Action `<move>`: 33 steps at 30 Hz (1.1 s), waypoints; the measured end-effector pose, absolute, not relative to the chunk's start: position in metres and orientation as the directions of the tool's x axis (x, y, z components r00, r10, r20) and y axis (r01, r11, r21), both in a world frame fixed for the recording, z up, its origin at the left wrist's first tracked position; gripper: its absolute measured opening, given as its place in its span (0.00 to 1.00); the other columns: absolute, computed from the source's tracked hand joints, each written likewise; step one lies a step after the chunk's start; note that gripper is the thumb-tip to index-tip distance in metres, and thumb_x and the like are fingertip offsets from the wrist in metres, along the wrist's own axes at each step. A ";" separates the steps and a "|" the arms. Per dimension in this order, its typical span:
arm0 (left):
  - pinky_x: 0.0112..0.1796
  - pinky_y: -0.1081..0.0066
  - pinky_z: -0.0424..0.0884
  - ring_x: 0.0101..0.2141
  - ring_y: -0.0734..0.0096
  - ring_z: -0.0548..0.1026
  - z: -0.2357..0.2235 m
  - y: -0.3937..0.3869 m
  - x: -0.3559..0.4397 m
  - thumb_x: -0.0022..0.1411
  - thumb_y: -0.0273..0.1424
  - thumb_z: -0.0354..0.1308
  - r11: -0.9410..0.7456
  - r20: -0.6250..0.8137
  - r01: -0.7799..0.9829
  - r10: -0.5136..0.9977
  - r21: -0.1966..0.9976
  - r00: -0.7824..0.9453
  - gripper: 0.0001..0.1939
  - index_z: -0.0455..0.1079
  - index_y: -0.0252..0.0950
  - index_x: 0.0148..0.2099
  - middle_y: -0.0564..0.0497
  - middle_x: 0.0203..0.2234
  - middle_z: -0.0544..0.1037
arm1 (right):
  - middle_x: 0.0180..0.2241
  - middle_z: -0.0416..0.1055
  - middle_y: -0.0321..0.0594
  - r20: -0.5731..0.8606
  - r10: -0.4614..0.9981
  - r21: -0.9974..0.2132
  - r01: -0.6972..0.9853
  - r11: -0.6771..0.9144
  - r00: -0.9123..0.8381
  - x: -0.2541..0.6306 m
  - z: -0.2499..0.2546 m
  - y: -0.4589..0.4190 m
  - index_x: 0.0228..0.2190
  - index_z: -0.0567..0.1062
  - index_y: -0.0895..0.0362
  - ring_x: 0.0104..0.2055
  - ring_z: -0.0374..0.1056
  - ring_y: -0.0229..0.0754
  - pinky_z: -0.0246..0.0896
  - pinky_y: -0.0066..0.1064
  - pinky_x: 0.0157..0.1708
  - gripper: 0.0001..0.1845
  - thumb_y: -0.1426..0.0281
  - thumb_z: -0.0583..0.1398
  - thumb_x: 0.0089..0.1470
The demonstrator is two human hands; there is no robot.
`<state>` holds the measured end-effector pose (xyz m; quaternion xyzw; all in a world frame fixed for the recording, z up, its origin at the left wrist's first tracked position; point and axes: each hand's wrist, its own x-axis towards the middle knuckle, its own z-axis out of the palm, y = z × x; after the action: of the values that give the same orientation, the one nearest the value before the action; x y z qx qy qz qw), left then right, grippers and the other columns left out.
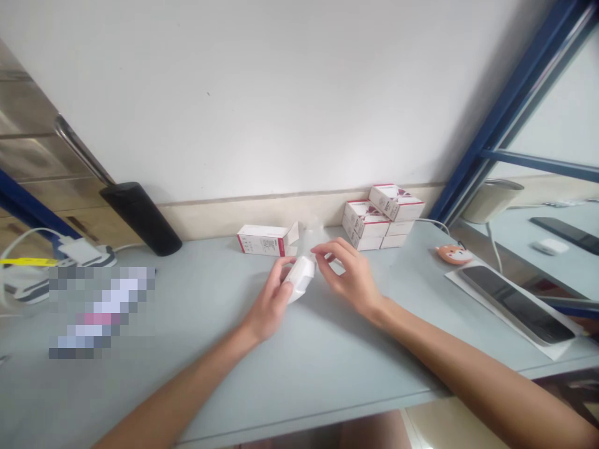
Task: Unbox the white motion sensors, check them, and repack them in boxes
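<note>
One box (262,240) lies opened at the far middle of the worktop (210,386), its right-end flap out, while the stacked boxes (374,221) at its far right look closed, so by the look of it one is unpacked and the rest are untouched. The white device (300,276) is out, just to the near right of the open box, and the left hand (266,308) has thumb and fingers closed around it. A clear wrap (309,240) seems not yet fully off; the right hand (350,277) appears to pinch its edge between thumb and forefinger (the film is faint, so its outline is hard to trace). The grey-blue worktop meets a white wall (281,93), with a black cylinder (143,218) and a power strip (100,255) to the left, and a phone (517,304) and an orange toy (453,254) to the right, near a blue frame (468,165).
</note>
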<state>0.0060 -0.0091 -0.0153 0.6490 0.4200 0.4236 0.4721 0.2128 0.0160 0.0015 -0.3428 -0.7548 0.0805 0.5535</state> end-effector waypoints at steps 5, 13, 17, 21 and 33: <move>0.43 0.64 0.70 0.43 0.61 0.74 -0.016 -0.010 0.006 0.72 0.38 0.50 -0.281 0.217 0.292 0.948 0.914 0.232 0.23 0.57 0.43 0.65 0.46 0.52 0.74 | 0.40 0.77 0.39 0.769 0.610 -0.521 0.368 0.770 -0.190 0.211 0.002 0.012 0.45 0.77 0.50 0.37 0.73 0.40 0.74 0.35 0.40 0.10 0.75 0.59 0.67; 0.44 0.64 0.71 0.46 0.60 0.76 -0.012 -0.010 0.010 0.68 0.35 0.54 -0.300 0.246 0.335 0.950 0.893 0.194 0.17 0.63 0.42 0.57 0.47 0.49 0.76 | 0.39 0.78 0.38 0.794 0.588 -0.515 0.342 0.786 -0.156 0.205 0.004 0.003 0.44 0.76 0.50 0.37 0.73 0.40 0.72 0.36 0.40 0.11 0.77 0.59 0.65; 0.38 0.66 0.72 0.37 0.64 0.77 -0.011 -0.005 0.013 0.68 0.37 0.53 -0.146 0.136 0.118 0.986 0.982 0.095 0.13 0.63 0.42 0.53 0.52 0.38 0.78 | 0.41 0.79 0.39 0.738 0.621 -0.535 0.332 0.777 -0.264 0.200 0.002 -0.003 0.47 0.75 0.49 0.40 0.75 0.42 0.73 0.39 0.44 0.11 0.74 0.59 0.66; 0.37 0.66 0.72 0.34 0.65 0.78 -0.009 -0.001 0.010 0.68 0.40 0.54 -0.009 0.046 -0.240 0.988 0.971 0.150 0.13 0.63 0.42 0.52 0.52 0.37 0.80 | 0.43 0.77 0.40 0.641 0.726 -0.706 0.180 0.685 -0.250 0.198 0.002 -0.002 0.46 0.75 0.50 0.42 0.76 0.42 0.75 0.38 0.44 0.07 0.68 0.59 0.68; 0.40 0.68 0.75 0.40 0.64 0.81 -0.005 -0.001 0.010 0.70 0.52 0.59 -0.030 0.060 -0.145 0.977 0.989 0.206 0.25 0.68 0.42 0.59 0.47 0.46 0.82 | 0.50 0.77 0.46 0.203 0.926 -0.979 -0.068 0.191 -0.319 0.204 -0.003 0.018 0.48 0.77 0.54 0.44 0.77 0.46 0.75 0.44 0.49 0.27 0.46 0.64 0.59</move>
<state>0.0098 -0.0013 -0.0052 0.5247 0.3964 0.4896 0.5725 0.2041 0.0184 -0.0026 -0.3491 -0.6140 0.5317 0.4674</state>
